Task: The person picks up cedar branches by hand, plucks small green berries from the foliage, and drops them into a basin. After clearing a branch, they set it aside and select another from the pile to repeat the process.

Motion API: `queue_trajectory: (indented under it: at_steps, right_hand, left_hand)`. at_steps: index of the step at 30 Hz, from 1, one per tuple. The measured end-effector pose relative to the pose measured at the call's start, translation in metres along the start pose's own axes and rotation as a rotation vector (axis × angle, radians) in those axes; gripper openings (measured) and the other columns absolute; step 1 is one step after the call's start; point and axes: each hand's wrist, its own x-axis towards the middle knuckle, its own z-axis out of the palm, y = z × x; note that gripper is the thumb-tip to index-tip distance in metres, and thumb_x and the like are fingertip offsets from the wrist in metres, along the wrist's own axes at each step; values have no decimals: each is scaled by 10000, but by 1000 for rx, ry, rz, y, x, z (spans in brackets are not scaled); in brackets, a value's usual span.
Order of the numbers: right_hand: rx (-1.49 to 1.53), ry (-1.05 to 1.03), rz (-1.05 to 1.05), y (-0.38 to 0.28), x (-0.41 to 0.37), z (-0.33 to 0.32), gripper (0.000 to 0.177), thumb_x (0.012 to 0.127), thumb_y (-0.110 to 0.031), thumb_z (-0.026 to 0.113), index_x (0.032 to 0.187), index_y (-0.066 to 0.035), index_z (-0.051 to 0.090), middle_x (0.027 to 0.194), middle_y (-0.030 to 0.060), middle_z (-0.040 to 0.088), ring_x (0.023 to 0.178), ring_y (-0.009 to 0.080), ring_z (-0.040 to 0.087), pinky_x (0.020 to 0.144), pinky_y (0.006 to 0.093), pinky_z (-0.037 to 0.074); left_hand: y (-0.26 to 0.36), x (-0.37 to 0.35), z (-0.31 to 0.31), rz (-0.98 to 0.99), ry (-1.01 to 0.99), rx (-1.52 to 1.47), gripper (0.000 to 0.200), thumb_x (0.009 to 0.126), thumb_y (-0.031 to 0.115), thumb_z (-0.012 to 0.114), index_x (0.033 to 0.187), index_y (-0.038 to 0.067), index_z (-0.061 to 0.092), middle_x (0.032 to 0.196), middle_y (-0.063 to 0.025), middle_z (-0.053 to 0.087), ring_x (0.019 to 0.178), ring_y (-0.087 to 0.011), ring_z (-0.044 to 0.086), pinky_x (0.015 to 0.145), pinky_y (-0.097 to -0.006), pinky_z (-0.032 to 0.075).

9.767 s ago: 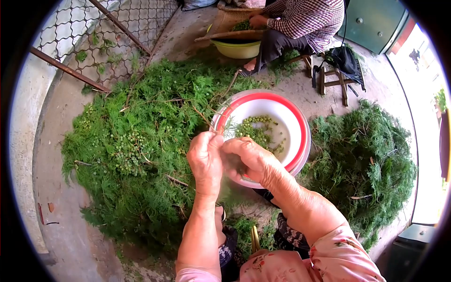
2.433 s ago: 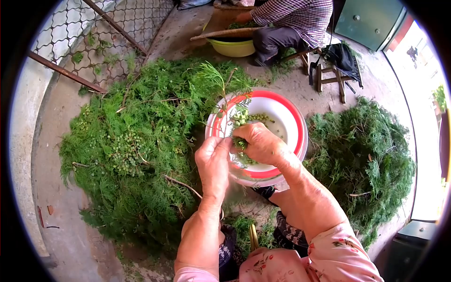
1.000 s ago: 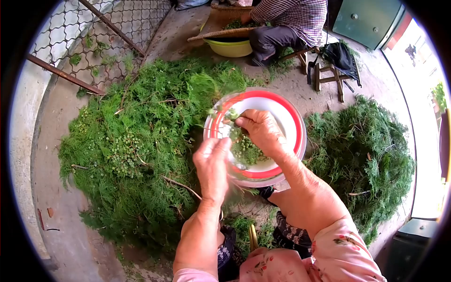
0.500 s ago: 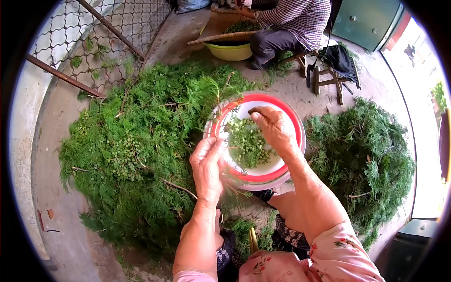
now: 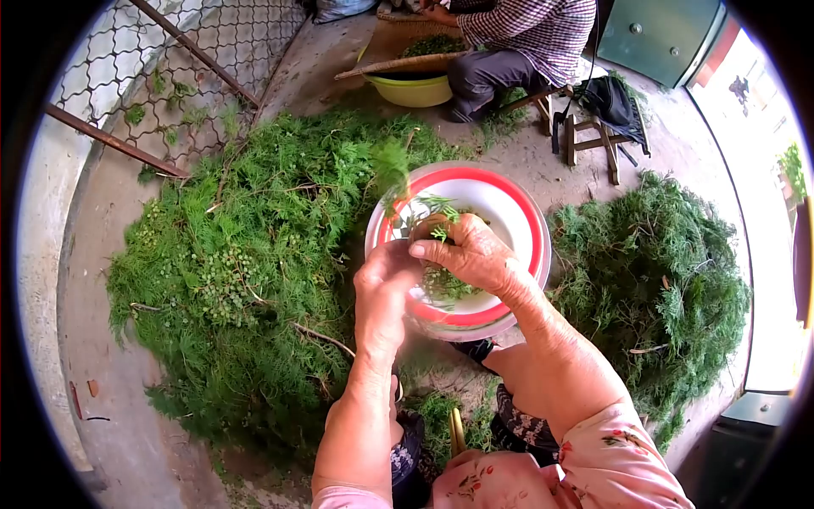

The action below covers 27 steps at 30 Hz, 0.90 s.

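Observation:
Over a white basin with a red rim [image 5: 527, 208], my two hands meet at a green conifer sprig [image 5: 392, 170]. Slightly blurred, my left hand [image 5: 386, 276] is closed around the sprig's stem at the basin's left side. My right hand [image 5: 471, 250] comes in from the right with its fingers curled on the leafy part, close against the left. Small green cones and leaf bits [image 5: 445, 287] lie in the basin below, partly covered by my right hand.
A large heap of cut conifer branches [image 5: 246, 254] spreads on the left, a smaller heap [image 5: 649, 288] on the right. Beyond sit a person in a checked shirt [image 5: 534, 34], a yellow tub [image 5: 411, 91] and a wooden stool [image 5: 606, 144] with a black bag.
My right hand has moved left and down from over the basin's middle to the sprig beside my left hand. The sprig's tip has shifted and blurred.

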Motion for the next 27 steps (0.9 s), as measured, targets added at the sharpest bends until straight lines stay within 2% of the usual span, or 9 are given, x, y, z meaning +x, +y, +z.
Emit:
queue_trajectory:
  at_steps: [3, 5, 6, 10, 15, 18, 21, 25, 27]
  right_hand:
    - [-32, 73, -72, -5, 0, 6, 292, 805, -272, 666, 913, -3, 624, 741, 152, 626, 685, 261, 596, 646, 364, 469]
    - [14, 155, -169, -9, -2, 10, 289, 779, -252, 688, 827, 27, 632, 723, 204, 614, 664, 339, 599, 609, 401, 466]
    - [-160, 172, -85, -4, -1, 11, 316, 774, -251, 697, 873, 37, 613, 729, 193, 622, 665, 315, 609, 618, 385, 474]
    - [50, 219, -26, -3, -1, 10, 376, 798, -312, 675, 927, 28, 579, 700, 173, 611, 616, 239, 589, 594, 364, 471]
    - [-9, 215, -50, -3, -1, 18, 425, 838, -384, 612, 913, 30, 555, 701, 194, 601, 642, 255, 611, 583, 377, 462]
    - [-205, 347, -277, -1, -1, 34, 413, 830, -366, 631, 816, 33, 524, 638, 191, 593, 617, 249, 639, 549, 367, 475]
    - [-61, 278, -21, -15, -2, 31, 376, 829, -321, 647, 801, 33, 524, 601, 174, 590, 556, 233, 634, 500, 352, 476]
    - [-10, 314, -27, -17, 0, 33, 300, 853, -237, 628, 751, 34, 544, 576, 146, 591, 502, 186, 603, 471, 322, 468]
    - [212, 372, 77, -14, 4, 41, 292, 869, -232, 606, 729, 18, 552, 554, 101, 574, 469, 152, 552, 442, 296, 441]
  left_hand:
    - [-5, 4, -4, -32, -41, -246, 197, 839, 98, 617, 1013, 6, 611, 897, -33, 620, 750, -89, 543, 682, -230, 448]
    - [-8, 5, -5, -32, -31, -220, 206, 842, 139, 635, 991, -4, 621, 866, -30, 620, 706, -85, 534, 660, -221, 446]
    - [-7, 5, -7, -43, -33, -202, 202, 844, 137, 632, 986, -5, 622, 859, -32, 620, 702, -86, 536, 661, -221, 448]
    - [-6, 3, -6, -92, -45, -178, 145, 860, 112, 596, 950, 1, 617, 764, -25, 584, 661, -97, 543, 633, -254, 500]
    - [0, -2, -2, -62, 36, -157, 98, 876, 95, 553, 896, 16, 608, 724, -12, 572, 605, -101, 545, 600, -267, 517]
    - [-14, 2, -5, 45, 64, -165, 114, 892, 131, 533, 888, 45, 609, 712, -14, 575, 550, -91, 528, 489, -211, 447]
    - [-2, -3, -3, -40, 29, -164, 139, 885, 199, 557, 844, 73, 597, 658, 6, 530, 482, -76, 476, 371, -186, 324]
    - [7, -6, -1, -137, -9, -159, 173, 875, 251, 573, 789, 100, 575, 609, 45, 447, 454, -56, 415, 359, -176, 262]
    - [9, -7, 2, -118, -6, -127, 163, 875, 245, 572, 797, 101, 575, 608, 54, 440, 451, -45, 391, 367, -173, 257]
